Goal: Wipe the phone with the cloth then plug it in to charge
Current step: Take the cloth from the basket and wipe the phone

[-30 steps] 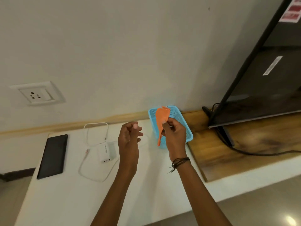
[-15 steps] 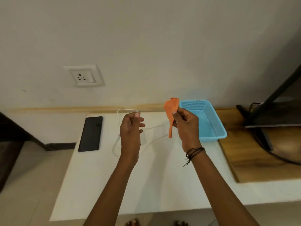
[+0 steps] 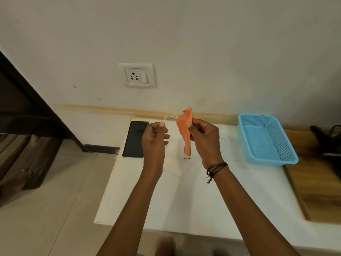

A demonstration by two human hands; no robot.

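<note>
My right hand [image 3: 203,139] pinches an orange cloth [image 3: 186,133] that hangs down above the white table [image 3: 184,200]. My left hand [image 3: 154,138] is raised beside it, fingers loosely curled, holding nothing. A black phone [image 3: 134,139] lies flat on the table's far left corner, just left of my left hand. A white charger block [image 3: 185,154] with its white cable [image 3: 170,117] lies on the table under my hands, partly hidden by them. A white wall socket [image 3: 137,75] sits on the wall above the phone.
An empty blue plastic basket [image 3: 267,139] stands at the right of the table. A wooden board [image 3: 317,182] lies beyond it with black cables [image 3: 328,139] at the far right. Dark furniture [image 3: 22,126] stands to the left, across the floor.
The view has swung left and down, so the phone, socket and basket sit further right in the frame. My right hand keeps the cloth raised; my left hand stays beside it.
</note>
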